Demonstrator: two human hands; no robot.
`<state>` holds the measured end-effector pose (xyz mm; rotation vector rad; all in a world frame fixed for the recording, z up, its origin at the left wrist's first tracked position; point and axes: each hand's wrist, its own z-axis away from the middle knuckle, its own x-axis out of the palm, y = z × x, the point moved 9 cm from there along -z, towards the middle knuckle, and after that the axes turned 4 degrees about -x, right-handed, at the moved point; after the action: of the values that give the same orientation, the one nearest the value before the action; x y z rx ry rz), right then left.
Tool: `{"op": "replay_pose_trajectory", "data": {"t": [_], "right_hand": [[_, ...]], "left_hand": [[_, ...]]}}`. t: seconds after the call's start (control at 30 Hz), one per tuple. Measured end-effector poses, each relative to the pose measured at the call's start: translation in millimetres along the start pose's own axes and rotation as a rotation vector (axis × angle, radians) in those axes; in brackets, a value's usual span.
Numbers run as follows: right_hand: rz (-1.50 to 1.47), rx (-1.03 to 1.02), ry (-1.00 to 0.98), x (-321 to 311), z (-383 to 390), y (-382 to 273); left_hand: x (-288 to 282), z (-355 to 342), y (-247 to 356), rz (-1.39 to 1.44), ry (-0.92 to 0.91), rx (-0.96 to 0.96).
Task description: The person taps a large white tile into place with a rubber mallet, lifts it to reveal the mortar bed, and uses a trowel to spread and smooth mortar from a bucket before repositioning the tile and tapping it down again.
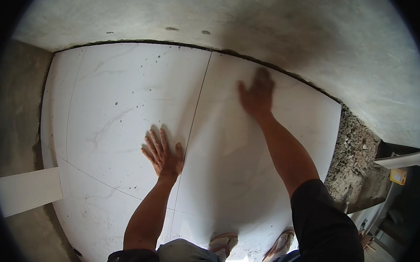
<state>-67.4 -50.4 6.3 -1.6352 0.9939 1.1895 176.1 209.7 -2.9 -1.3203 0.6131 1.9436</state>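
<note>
My left hand [163,155] lies flat with spread fingers on a large white floor tile with faint grey veins [108,84], just left of a joint line. Over the neighbouring white tile on the right [220,144], my right hand [259,94] reaches toward the wall, blurred by motion. Its thumb stands out from the fingers and nothing shows in it. Whether it touches the tile I cannot tell. Small dark crumbs are scattered over the left tile.
A bare plastered wall [204,12] borders the far side, with a dark gap along the tiles. Rough mortar [353,147] lies exposed at the right. A white strip [28,190] juts in at the left. My sandalled feet [224,241] stand at the near edge.
</note>
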Motion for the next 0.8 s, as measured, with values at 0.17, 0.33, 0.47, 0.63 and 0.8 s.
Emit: {"op": "replay_pose_trajectory", "data": {"t": [0.17, 0.33, 0.47, 0.63, 0.8], "right_hand": [[0.318, 0.057, -0.137, 44.4, 1.4, -16.1], [-0.268, -0.286, -0.028, 23.8, -41.5, -66.7], [-0.136, -0.124, -0.038, -12.9, 5.5, 89.9], [0.060, 0.190, -0.065, -52.7, 76.2, 297.3], [0.238, 0.996, -0.125, -122.3, 171.1, 489.6]], "left_hand": [[-0.9, -2.6, 21.9, -0.034, 0.029, 0.033], [8.4, -1.5, 11.1, -0.006, 0.276, 0.085], [13.6, -0.6, 10.0, -0.102, 0.324, 0.093], [20.1, -5.2, 6.0, -0.131, 0.331, 0.082], [25.3, -13.3, -0.9, -0.121, 0.372, 0.090]]}}
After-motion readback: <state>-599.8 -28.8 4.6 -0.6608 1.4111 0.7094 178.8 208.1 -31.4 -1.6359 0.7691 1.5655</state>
